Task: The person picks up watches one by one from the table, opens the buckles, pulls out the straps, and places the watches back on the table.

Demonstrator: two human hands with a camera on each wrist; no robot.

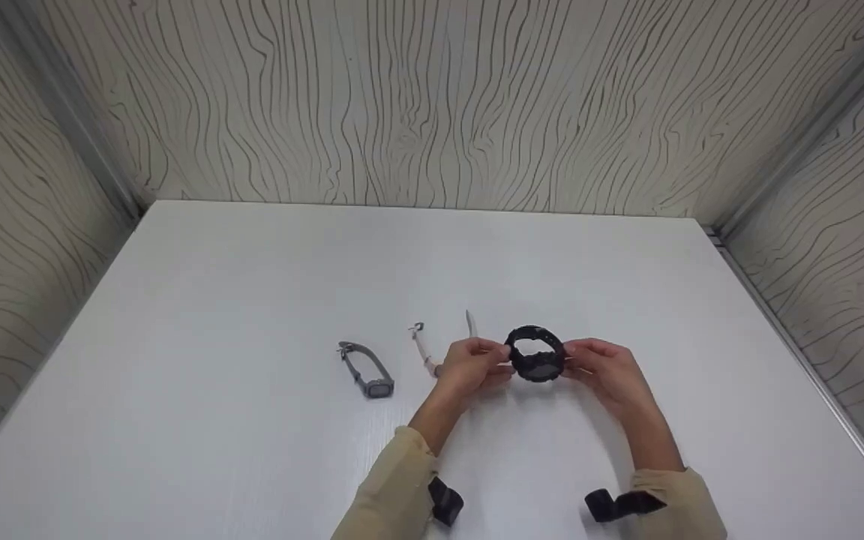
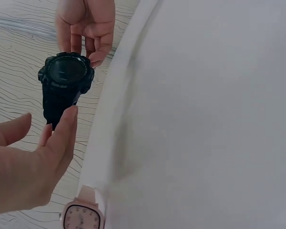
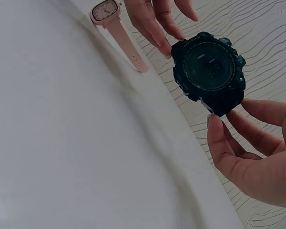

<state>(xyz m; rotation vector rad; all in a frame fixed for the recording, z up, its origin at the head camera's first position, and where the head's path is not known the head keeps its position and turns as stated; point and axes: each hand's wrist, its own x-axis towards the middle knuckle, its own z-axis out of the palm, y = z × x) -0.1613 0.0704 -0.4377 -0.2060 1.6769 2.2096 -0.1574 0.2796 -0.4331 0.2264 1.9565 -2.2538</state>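
Note:
A black digital wristwatch (image 1: 541,370) is held up above the white table, its strap bent into a loop. My left hand (image 1: 469,366) holds its left side by the fingertips; in the left wrist view the thumb stands apart from the strap. On the other side, my right hand (image 1: 612,371) pinches the strap close to the case. The round dial (image 3: 209,67) faces the right wrist camera, with dim digits on it. A pink wristwatch (image 2: 81,217) with a squarish face lies by my left hand, which partly hides it in the head view.
Left of the hands, a grey wristwatch (image 1: 379,388) lies on the white table (image 1: 214,315). A thin pale strap (image 1: 470,322) sticks out beyond my left hand. Wood-grain patterned panels (image 1: 402,105) enclose the table at the back and both sides.

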